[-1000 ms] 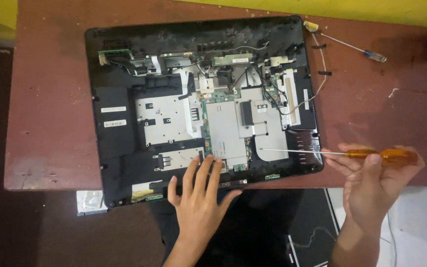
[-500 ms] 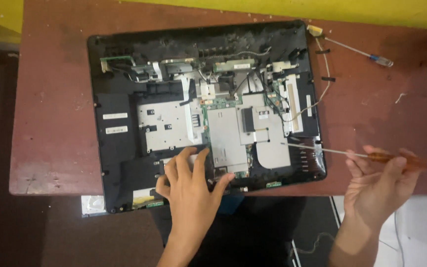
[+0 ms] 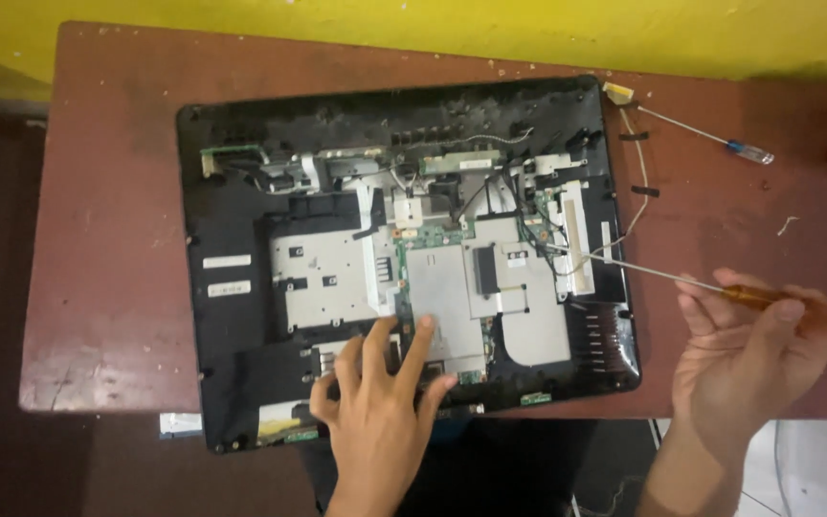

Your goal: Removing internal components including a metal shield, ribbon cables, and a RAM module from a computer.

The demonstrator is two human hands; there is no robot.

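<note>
Left hand (image 3: 375,402) lies flat, fingers spread; right hand (image 3: 744,349) is palm-up, fingers curled closed.

Black chassis (image 3: 222,383), green board (image 3: 433,235), orange-handled screwdriver (image 3: 768,299), reddish-brown table (image 3: 107,239).

Left hand: your left hand (image 3: 380,402) lies flat on the opened computer chassis (image 3: 232,383), lower centre.
Right hand: your right hand (image 3: 748,349) grips an orange-handled screwdriver (image 3: 787,306), tip over the boards, right of frame.
</note>
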